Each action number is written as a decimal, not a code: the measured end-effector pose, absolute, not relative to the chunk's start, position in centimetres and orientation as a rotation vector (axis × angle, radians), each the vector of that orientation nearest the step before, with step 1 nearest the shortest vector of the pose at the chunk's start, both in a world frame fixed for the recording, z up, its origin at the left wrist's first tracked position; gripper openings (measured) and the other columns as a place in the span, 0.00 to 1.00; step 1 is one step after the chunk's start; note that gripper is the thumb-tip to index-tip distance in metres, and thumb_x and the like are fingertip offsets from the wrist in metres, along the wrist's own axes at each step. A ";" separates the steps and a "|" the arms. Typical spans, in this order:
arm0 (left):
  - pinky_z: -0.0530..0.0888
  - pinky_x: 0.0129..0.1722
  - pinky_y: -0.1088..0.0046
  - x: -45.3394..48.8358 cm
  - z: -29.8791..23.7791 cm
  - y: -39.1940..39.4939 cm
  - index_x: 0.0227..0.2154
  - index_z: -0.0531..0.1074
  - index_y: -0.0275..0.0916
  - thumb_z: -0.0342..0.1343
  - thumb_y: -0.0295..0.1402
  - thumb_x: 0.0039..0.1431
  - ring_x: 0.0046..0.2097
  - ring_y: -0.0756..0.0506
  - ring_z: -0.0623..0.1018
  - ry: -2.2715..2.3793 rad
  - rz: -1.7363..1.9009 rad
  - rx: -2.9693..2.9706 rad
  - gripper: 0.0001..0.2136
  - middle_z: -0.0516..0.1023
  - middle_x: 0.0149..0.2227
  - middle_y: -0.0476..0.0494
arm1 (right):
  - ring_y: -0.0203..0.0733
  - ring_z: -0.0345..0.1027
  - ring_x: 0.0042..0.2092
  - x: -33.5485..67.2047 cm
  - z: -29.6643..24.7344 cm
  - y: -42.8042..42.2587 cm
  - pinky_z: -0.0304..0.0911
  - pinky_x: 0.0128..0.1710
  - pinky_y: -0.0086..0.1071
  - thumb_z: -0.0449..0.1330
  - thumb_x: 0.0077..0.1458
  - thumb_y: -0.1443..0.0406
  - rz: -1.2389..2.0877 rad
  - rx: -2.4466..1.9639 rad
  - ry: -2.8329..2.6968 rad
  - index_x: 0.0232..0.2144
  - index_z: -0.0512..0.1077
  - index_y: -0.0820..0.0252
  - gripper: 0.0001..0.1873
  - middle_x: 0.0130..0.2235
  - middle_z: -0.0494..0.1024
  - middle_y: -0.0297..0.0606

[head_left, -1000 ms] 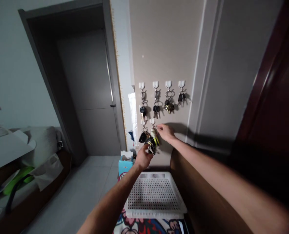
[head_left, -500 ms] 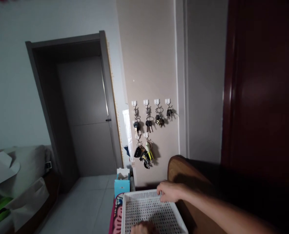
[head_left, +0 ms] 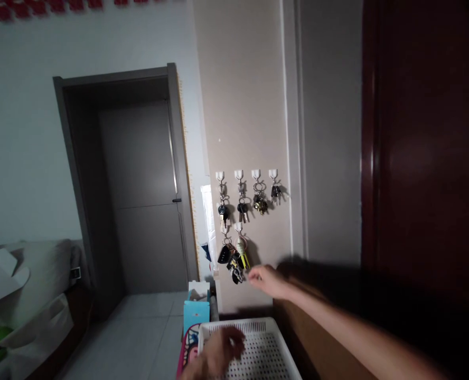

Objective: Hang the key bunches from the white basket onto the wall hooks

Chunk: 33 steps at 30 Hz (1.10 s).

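- Head view: the right hand (head_left: 266,279) is held out to the tan wall (head_left: 242,105), low down near its bottom edge. Its fingers are loosely spread and it holds nothing.
- The fingertips are just beside the big key bunch (head_left: 238,259). I cannot tell if they touch it.
- This bunch has a pale charm and a yellow tag. It hangs on the right one of two low hooks, so it stays up off the floor and is easy to grab.
- A black car key (head_left: 223,254) hangs on the low hook next to it, to the left.
- Above them is a row of four white hooks (head_left: 238,174). Each one has its own keys, hung by a ring so they dangle down flat on the wall.
- The left hand (head_left: 215,352) is low, over the near left corner of the white basket (head_left: 254,326). It is blurry, so I cannot tell if it is spread or closed, or if it holds anything.
- The basket has lots of small holes. The part of it that shows is bare. It sits under the keys, on a flowery cloth (head_left: 187,348).
- A blue box (head_left: 197,312) stands on the floor, just past the far left corner of the basket.
- A grey door (head_left: 139,200) is to the left of the keys, and it is shut.
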State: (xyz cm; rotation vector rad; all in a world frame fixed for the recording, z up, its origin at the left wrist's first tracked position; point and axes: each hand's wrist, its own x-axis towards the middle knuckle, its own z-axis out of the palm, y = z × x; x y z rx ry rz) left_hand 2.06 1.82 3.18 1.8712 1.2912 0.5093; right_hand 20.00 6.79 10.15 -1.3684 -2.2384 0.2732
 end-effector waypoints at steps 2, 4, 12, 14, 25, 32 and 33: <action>0.65 0.31 0.74 1.9 8.3 4.4 0.30 0.65 0.37 0.46 0.34 0.40 0.32 0.48 0.70 1.245 0.794 1.886 0.12 0.71 0.29 0.45 | 0.34 0.63 0.29 19.3 14.0 7.8 0.57 0.29 0.27 0.48 0.42 0.64 0.232 -1.283 -2.027 0.29 0.68 0.61 0.12 0.30 0.71 0.36; 0.65 0.28 0.75 2.0 14.0 6.9 0.34 0.63 0.34 0.46 0.35 0.42 0.30 0.49 0.70 1.297 1.158 1.808 0.14 0.70 0.30 0.43 | 0.35 0.63 0.31 18.8 17.9 9.2 0.58 0.30 0.28 0.48 0.43 0.62 0.130 -1.277 -1.791 0.34 0.65 0.62 0.15 0.33 0.70 0.38; 0.64 0.30 0.71 5.6 22.4 11.6 0.38 0.59 0.38 0.50 0.41 0.37 0.37 0.43 0.68 1.829 1.461 1.808 0.22 0.68 0.36 0.40 | 0.40 0.62 0.35 17.1 22.4 13.7 0.56 0.32 0.29 0.51 0.41 0.62 -0.085 -1.569 -1.569 0.33 0.63 0.62 0.15 0.32 0.69 0.41; 0.63 0.30 0.70 5.9 22.2 12.2 0.35 0.61 0.36 0.48 0.39 0.39 0.36 0.42 0.69 1.862 1.408 1.826 0.18 0.69 0.34 0.38 | 0.39 0.62 0.34 17.1 22.3 13.6 0.56 0.32 0.28 0.50 0.42 0.62 -0.087 -1.569 -1.571 0.32 0.63 0.61 0.13 0.32 0.69 0.41; 0.64 0.20 0.80 5.4 30.0 12.1 0.26 0.61 0.32 0.38 0.32 0.48 0.20 0.55 0.67 1.288 1.884 1.643 0.10 0.67 0.23 0.45 | 0.34 0.61 0.28 16.5 30.2 11.8 0.55 0.28 0.26 0.41 0.49 0.65 -0.229 -1.286 -1.433 0.26 0.62 0.62 0.12 0.25 0.68 0.36; 0.64 0.22 0.80 4.5 33.0 10.1 0.27 0.61 0.30 0.39 0.29 0.47 0.19 0.57 0.65 1.113 1.862 1.846 0.09 0.65 0.21 0.49 | 0.27 0.57 0.18 16.8 33.0 10.2 0.53 0.19 0.21 0.41 0.49 0.65 0.011 -1.027 -1.612 0.27 0.61 0.62 0.10 0.21 0.65 0.30; 0.64 0.22 0.81 4.3 32.2 9.9 0.25 0.62 0.30 0.40 0.29 0.46 0.19 0.57 0.65 1.158 1.744 1.928 0.08 0.65 0.19 0.49 | 0.27 0.57 0.18 16.9 32.0 9.9 0.52 0.18 0.21 0.42 0.48 0.65 0.066 -1.054 -1.682 0.26 0.61 0.63 0.10 0.21 0.65 0.30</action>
